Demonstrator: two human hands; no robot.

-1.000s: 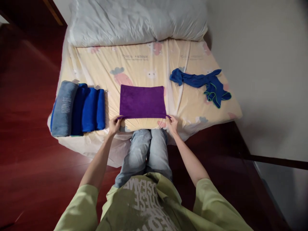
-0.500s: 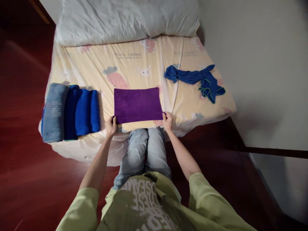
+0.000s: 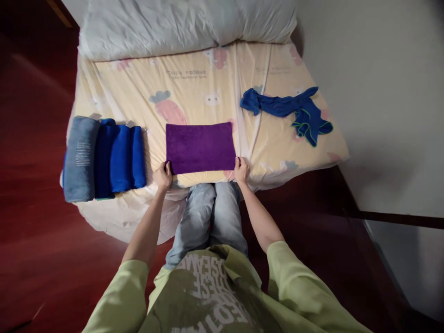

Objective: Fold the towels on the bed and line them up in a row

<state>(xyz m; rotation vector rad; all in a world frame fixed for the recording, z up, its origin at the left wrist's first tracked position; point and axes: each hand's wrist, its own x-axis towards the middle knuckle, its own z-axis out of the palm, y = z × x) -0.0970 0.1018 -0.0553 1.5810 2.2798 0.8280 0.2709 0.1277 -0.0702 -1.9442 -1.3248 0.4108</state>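
Note:
A purple towel (image 3: 201, 148) lies flat as a neat rectangle near the front edge of the bed. At its near left corner, my left hand (image 3: 163, 175) pinches the cloth between thumb and fingers. My right hand (image 3: 241, 170) grips the near right corner in the same way. Left of the towel, several rolled or folded towels stand side by side: a grey-blue one (image 3: 82, 159) with lettering on the outside, and bright blue ones (image 3: 121, 157) against it. A crumpled blue cloth (image 3: 280, 106) with green edging is spread loosely to the right.
The bed (image 3: 194, 101) has a yellow patterned sheet under a thin clear cover. A pale grey quilt (image 3: 180, 27) is bunched along the far side. A wall (image 3: 388, 101) rises on the right, and dark red floor (image 3: 34, 231) surrounds the bed's left and front.
Both hands stay at the towel's near corners, which look slightly shifted. The view has moved a little; the other cloths lie as before.

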